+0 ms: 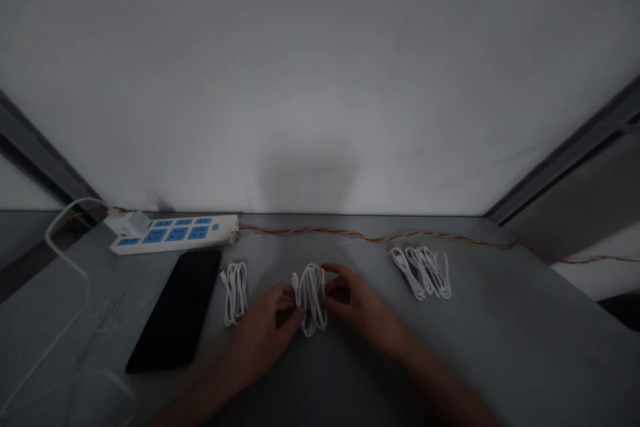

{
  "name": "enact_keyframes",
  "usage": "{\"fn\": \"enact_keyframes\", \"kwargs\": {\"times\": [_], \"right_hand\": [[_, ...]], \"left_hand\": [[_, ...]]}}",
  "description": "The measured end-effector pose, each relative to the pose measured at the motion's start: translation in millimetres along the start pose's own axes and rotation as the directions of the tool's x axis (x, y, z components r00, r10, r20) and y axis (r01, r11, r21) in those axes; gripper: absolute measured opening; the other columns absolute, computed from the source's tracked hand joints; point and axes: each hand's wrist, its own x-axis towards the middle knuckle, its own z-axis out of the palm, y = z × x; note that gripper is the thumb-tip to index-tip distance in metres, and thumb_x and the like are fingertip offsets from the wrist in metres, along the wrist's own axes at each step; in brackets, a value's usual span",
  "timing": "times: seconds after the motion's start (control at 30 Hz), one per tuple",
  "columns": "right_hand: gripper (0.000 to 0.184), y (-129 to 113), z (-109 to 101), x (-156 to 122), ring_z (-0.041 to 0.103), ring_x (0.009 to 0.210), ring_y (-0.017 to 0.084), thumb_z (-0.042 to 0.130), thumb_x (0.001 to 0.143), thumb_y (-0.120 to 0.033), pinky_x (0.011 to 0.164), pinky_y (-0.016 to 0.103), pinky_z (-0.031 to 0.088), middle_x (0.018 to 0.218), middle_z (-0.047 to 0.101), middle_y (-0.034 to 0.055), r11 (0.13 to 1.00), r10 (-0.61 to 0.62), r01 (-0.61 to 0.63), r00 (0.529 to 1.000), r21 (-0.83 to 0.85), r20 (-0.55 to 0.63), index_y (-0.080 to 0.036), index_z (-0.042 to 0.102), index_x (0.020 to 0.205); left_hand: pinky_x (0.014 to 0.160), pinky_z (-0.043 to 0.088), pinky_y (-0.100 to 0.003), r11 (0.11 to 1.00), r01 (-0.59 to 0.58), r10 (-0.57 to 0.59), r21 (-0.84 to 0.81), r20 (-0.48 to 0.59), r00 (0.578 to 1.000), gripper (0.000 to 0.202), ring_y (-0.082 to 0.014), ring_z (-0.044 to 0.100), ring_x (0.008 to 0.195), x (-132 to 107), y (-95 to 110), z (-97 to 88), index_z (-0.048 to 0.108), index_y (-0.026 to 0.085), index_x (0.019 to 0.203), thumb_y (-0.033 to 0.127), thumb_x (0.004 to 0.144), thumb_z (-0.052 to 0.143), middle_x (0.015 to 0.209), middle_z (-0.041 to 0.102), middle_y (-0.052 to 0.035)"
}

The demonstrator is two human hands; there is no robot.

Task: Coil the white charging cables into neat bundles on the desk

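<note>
A coiled white charging cable (312,300) is between my two hands, in the middle near the front of the grey table. My left hand (267,323) pinches its left side, just below an upright plug end. On the other side, the index finger and thumb of my right hand (363,307) close on the coil's right edge, by the second plug end. Left of my left hand lies another coiled white cable (236,293). Farther to the right, more coiled white cables (421,272) rest side by side.
A black phone or tablet (176,310) lies at the left. Behind it is a white power strip (175,235) with blue sockets and a white charger (131,223) plugged in, its white cord (67,257) looping left. A twisted red-yellow wire (370,238) runs along the pale wall (320,80).
</note>
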Motion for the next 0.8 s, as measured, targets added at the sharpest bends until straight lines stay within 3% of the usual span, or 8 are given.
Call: {"fn": "enact_keyframes", "kwargs": {"times": [0.1,0.27,0.47,0.6,0.8], "right_hand": [[0.052,1.2,-6.3,4.0,0.062,0.068,0.015,0.068,0.077,-0.025,0.06,0.027,0.046,0.085,0.065,0.0015,0.992,0.029,-0.023,0.999,0.125,-0.041,-0.018,0.054,0.127],[0.056,-1.3,-17.7,5.4,0.058,0.056,0.012,0.07,0.074,-0.031,0.049,0.025,0.045,0.08,0.059,-0.0027,0.937,0.063,-0.03,0.995,0.347,-0.083,-0.02,0.05,0.125],[0.03,-5.1,-21.6,3.5,0.059,0.059,0.013,0.066,0.077,-0.033,0.051,0.025,0.048,0.07,0.059,-0.0026,0.946,0.034,-0.011,0.997,0.323,-0.067,-0.018,0.061,0.103],[0.02,-9.1,-18.3,2.0,0.062,0.059,0.014,0.068,0.077,-0.032,0.052,0.025,0.049,0.068,0.061,-0.0023,0.952,0.037,-0.034,0.999,0.303,-0.002,-0.019,0.061,0.091],[0.027,-12.2,-7.5,0.1,0.067,0.069,0.018,0.074,0.075,-0.04,0.062,0.029,0.05,0.082,0.068,0.0025,0.965,0.032,-0.056,0.995,0.256,0.097,-0.017,0.063,0.086]], "left_hand": [[0.075,0.051,-0.032,0.999,-0.001,0.001,0.034,-0.018,1.0,0.014,-0.0222,0.072,0.081,-0.3,1.1,-1.7,0.055,0.021,0.095,0.034,0.088,0.053,0.085,0.076,-0.0045],[0.07,0.049,-0.032,0.992,0.033,-0.015,0.126,-0.144,0.99,0.016,-0.0226,0.071,0.076,0.9,-1.6,-5.6,0.052,0.023,0.085,0.038,0.09,0.048,0.08,0.073,-0.0043],[0.074,0.047,-0.036,0.938,-0.032,0.149,0.345,-0.317,0.937,0.019,-0.0239,0.066,0.082,-2.7,2.8,-8.1,0.053,0.023,0.092,0.037,0.093,0.042,0.092,0.069,-0.0067],[0.072,0.046,-0.035,0.948,-0.016,0.103,0.319,-0.258,0.961,0.033,-0.0235,0.065,0.077,-6.0,8.2,-6.9,0.057,0.023,0.087,0.043,0.096,0.032,0.084,0.069,-0.0065],[0.079,0.048,-0.035,0.978,0.082,-0.057,0.193,-0.135,0.989,0.027,-0.0268,0.068,0.087,-2.2,8.6,-1.3,0.069,0.019,0.097,0.039,0.082,0.057,0.093,0.074,-0.0082]]}}
